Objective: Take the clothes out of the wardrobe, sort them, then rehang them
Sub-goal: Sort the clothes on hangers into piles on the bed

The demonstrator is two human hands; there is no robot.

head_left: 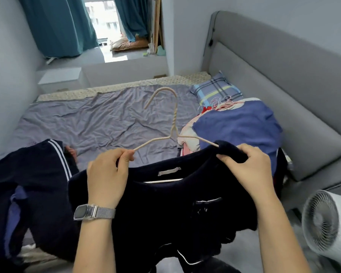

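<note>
- A dark navy top (165, 209) is held up over the near edge of the bed (91, 123).
- A cream wire hanger (172, 127) is partly inside the top's neckline, its hook pointing up and far.
- The hanger's left arm is pinched by the left hand (106, 172), which wears a wristwatch (93, 212).
- The top's right shoulder is gripped by the right hand (246, 164), fingers curled round the fabric.
- A pile of clothes (234, 125) on hangers is seen on the right of the bed, near a plaid pillow (215, 89).
- Dark garments (28, 184) are heaped at near left.
- A white fan (327, 221) is seen at near right.
</note>
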